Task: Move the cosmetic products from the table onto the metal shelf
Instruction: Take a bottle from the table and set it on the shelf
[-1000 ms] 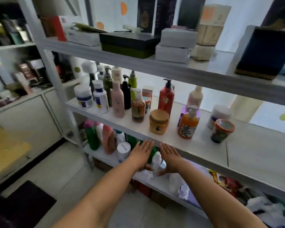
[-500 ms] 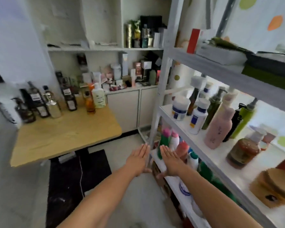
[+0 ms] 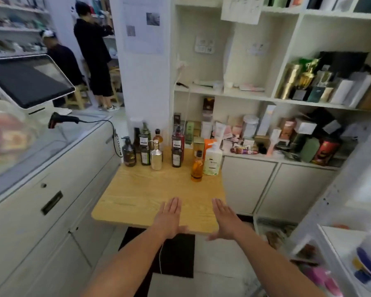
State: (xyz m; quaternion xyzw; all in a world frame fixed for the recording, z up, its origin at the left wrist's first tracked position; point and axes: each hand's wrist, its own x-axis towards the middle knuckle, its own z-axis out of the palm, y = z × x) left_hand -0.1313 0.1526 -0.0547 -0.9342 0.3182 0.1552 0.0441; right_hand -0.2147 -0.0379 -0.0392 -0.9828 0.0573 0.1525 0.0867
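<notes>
Right now both hands, left and right, hover flat and empty at lower centre; the bottles stand beyond them on the table.

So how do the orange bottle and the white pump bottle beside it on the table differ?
The orange bottle is see-through, slim and dark-capped; the white pump bottle is opaque, wider, taller, with a pump top. The orange bottle stands nearer the front edge of the table than the white pump bottle. Both stand upright.
</notes>
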